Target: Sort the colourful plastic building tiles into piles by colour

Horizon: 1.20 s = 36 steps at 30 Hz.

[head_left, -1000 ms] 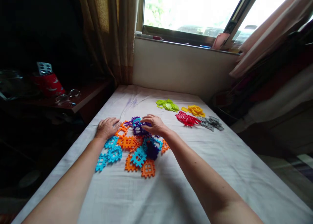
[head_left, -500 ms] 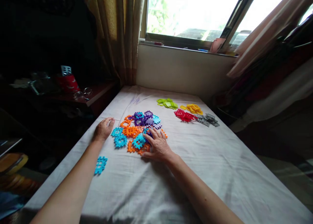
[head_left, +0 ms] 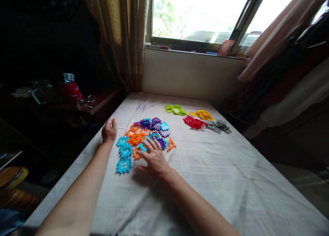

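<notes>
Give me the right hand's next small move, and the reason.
Probably the right hand should draw the near orange piece from the mixed pile: it is open beside that piece, and orange, blue and purple lie jumbled there, while the green pile and red pile are single-coloured.

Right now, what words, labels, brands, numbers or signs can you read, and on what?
None can be read.
Interlocking pieces: no lettering I can make out.
Red container: pale marks, too dim and blurred to read.
Windowsill items: too small to read.
</notes>
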Motion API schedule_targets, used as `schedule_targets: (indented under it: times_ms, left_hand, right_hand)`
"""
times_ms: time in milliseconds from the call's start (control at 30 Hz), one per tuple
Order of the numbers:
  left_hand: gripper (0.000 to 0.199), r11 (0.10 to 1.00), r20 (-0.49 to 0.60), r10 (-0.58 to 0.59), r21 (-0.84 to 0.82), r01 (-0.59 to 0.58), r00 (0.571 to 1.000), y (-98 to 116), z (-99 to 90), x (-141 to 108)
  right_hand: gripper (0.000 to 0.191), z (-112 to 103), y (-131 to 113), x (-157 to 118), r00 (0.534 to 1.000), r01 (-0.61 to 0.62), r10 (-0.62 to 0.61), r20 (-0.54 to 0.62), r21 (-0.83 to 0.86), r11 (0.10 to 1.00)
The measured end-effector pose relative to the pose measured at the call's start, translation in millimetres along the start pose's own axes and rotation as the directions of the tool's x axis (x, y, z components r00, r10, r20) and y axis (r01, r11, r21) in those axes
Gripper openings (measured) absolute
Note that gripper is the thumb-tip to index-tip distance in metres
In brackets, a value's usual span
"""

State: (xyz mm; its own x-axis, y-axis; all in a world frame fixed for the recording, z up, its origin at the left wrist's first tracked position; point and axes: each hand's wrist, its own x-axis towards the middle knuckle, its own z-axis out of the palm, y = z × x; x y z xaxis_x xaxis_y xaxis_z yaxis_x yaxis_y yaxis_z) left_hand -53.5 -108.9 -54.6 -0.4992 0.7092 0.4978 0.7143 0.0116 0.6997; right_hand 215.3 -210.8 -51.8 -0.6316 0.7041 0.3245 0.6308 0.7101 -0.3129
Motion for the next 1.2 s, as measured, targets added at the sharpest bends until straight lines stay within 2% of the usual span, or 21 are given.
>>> schedule_targets:
  times_ms: [67, 167, 233, 333, 367, 433, 533, 600, 633, 767, 900, 1000, 1067, 1200]
  left_hand:
    - [0.043, 1.000, 0.036, -0.001, 0.017, 0.000, 0.999, -11.6, -16.8, -9.9]
    - [0.044, 0.999, 0.088, 0.014, 0.031, -0.017, 0.996, -18.7, -27.6, -26.2]
    - [0.047, 0.998, 0.135, 0.052, 0.018, -0.055, 0.989, -15.2, -24.6, -37.2]
    - [0.050, 0.988, 0.237, 0.156, -0.028, -0.154, 0.959, -0.8, -12.0, -56.8]
    - [0.053, 0.978, 0.284, 0.208, -0.041, -0.205, 0.936, 5.2, -7.6, -64.7]
    - [0.063, 0.926, 0.429, 0.347, -0.015, -0.378, 0.834, 17.3, -0.7, -82.0]
    - [0.077, 0.837, 0.580, 0.416, 0.058, -0.545, 0.701, 33.9, 3.9, -105.8]
    - [0.078, 0.807, 0.626, 0.418, 0.076, -0.586, 0.658, 43.1, 4.3, -115.6]
    - [0.076, 0.802, 0.636, 0.416, 0.081, -0.592, 0.650, 47.0, 4.1, -118.3]
    - [0.058, 0.798, 0.590, 0.419, 0.124, -0.590, 0.690, 57.5, 1.6, -121.0]
    - [0.045, 0.790, 0.516, 0.442, 0.162, -0.591, 0.733, 60.9, -2.7, -123.2]
    - [0.040, 0.800, 0.506, 0.440, 0.154, -0.580, 0.742, 59.8, -4.6, -124.7]
    - [0.039, 0.808, 0.509, 0.441, 0.135, -0.574, 0.740, 58.1, -4.9, -124.4]
    - [0.036, 0.825, 0.490, 0.455, 0.082, -0.560, 0.743, 54.7, -4.7, -122.0]
  right_hand:
    - [0.061, 5.3, -15.4, 11.9, 0.996, 0.055, -0.055, 0.065, 0.007, 0.998]
    - [0.045, 12.4, -27.2, 23.7, 0.993, 0.065, -0.064, 0.095, -0.008, 0.998]
    - [0.032, 15.0, -24.3, 26.8, 0.999, 0.007, -0.005, 0.054, -0.037, 0.999]
    - [0.024, 12.9, -6.0, 25.3, 0.978, -0.195, 0.189, -0.086, -0.055, 0.979]
    - [0.024, 10.3, 3.0, 23.2, 0.958, -0.261, 0.253, -0.136, -0.045, 0.964]
    - [0.025, 2.1, 23.8, 16.2, 0.919, -0.342, 0.331, -0.214, -0.015, 0.940]
    - [0.027, -13.2, 56.8, -1.3, 0.872, -0.401, 0.395, -0.291, 0.041, 0.915]
    - [0.028, -20.6, 73.9, -14.8, 0.846, -0.438, 0.437, -0.306, 0.069, 0.896]
    - [0.030, -22.6, 79.5, -20.9, 0.845, -0.444, 0.445, -0.297, 0.077, 0.893]
    - [0.043, -19.6, 81.5, -31.9, 0.879, -0.411, 0.418, -0.231, 0.079, 0.908]
    - [0.034, -14.4, 71.1, -27.6, 0.889, -0.394, 0.404, -0.214, 0.093, 0.915]
    - [0.028, -14.6, 70.4, -26.7, 0.903, -0.351, 0.372, -0.216, 0.127, 0.928]
    - [0.026, -14.6, 75.0, -28.2, 0.893, -0.351, 0.381, -0.242, 0.157, 0.923]
    - [0.028, -11.9, 90.0, -31.4, 0.836, -0.394, 0.451, -0.312, 0.231, 0.890]
